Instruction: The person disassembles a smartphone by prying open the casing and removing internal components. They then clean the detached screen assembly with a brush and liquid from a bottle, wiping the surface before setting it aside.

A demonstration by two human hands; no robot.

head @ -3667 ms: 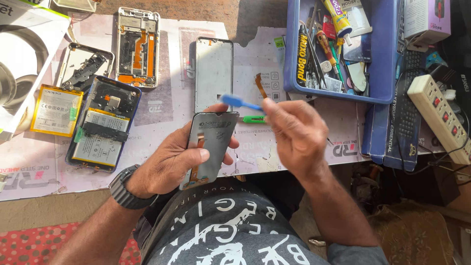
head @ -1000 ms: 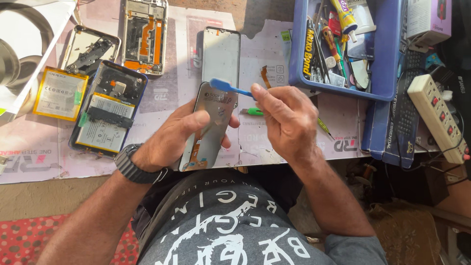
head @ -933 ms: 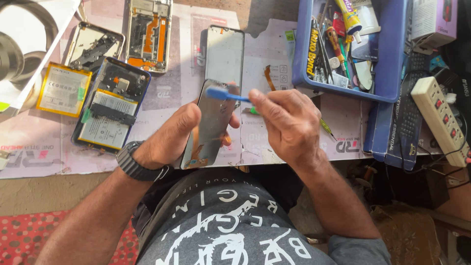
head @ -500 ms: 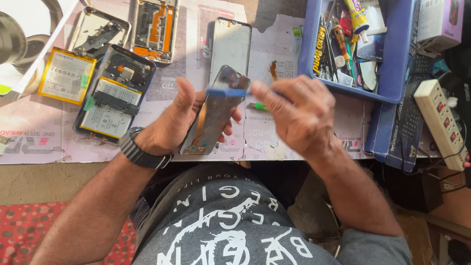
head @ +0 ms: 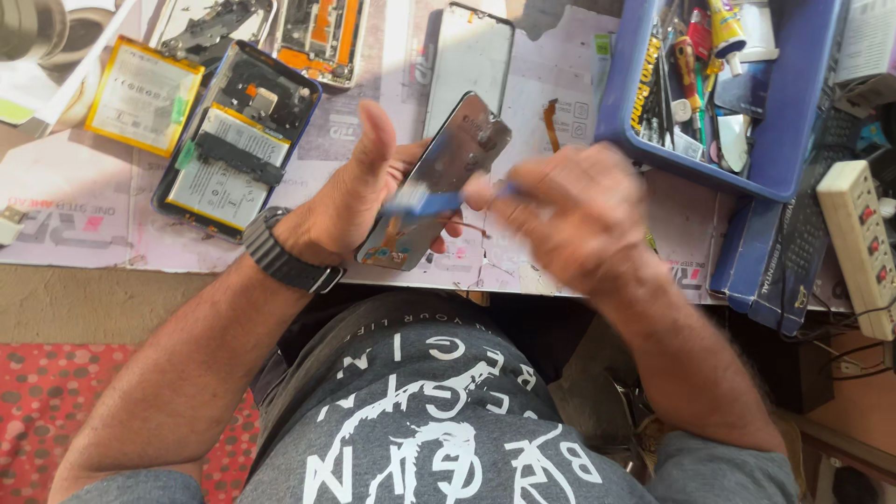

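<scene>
Fingers of the left hand (head: 359,201) grip a dark, glossy phone panel (head: 435,179), tilted above the paper-covered table (head: 75,224), while the blurred right hand (head: 569,215) pinches a thin blue tool (head: 425,201) laid across the panel. Behind lie an opened phone with white battery (head: 233,149), a loose yellow-edged battery (head: 142,95), a grey screen panel (head: 467,61) and a blue plastic tray of tools (head: 793,103); a white power strip (head: 863,243) sits at the right.

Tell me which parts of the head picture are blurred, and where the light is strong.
Head view: the right hand and its blue brush are smeared by motion; the left hand and the phone panel are sharper; sunlight is harsh on the paper-covered table.
</scene>
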